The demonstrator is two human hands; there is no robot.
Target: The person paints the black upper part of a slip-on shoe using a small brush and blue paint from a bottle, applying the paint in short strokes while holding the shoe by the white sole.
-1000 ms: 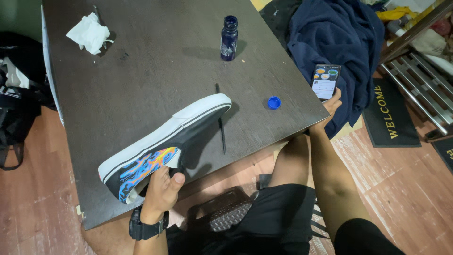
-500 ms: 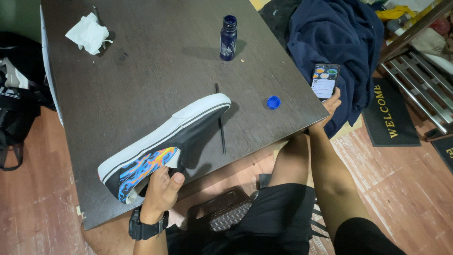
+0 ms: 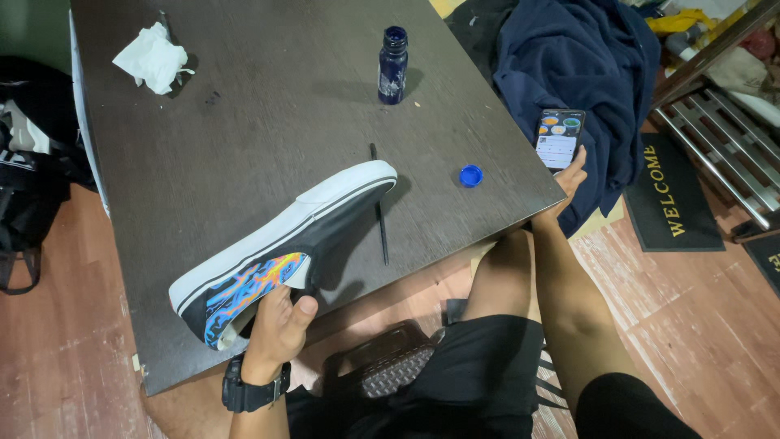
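My left hand [image 3: 276, 329] grips the heel end of a black slip-on shoe [image 3: 280, 248] with a white sole and a blue, orange and yellow flame pattern. The shoe is tilted on its side on the dark wooden table [image 3: 268, 114], sole facing away from me. My right hand [image 3: 566, 175] holds a phone [image 3: 560, 138] with a lit screen just past the table's right edge. A thin black brush or stick [image 3: 379, 207] lies on the table beside the shoe's toe.
A dark blue open bottle [image 3: 392, 65] stands at the far middle, its blue cap [image 3: 470, 175] near the right edge. A crumpled white tissue [image 3: 153, 58] lies far left. A navy garment [image 3: 577, 73] hangs at the right, above a black doormat [image 3: 670, 195]. Black bag [image 3: 28, 187] at left.
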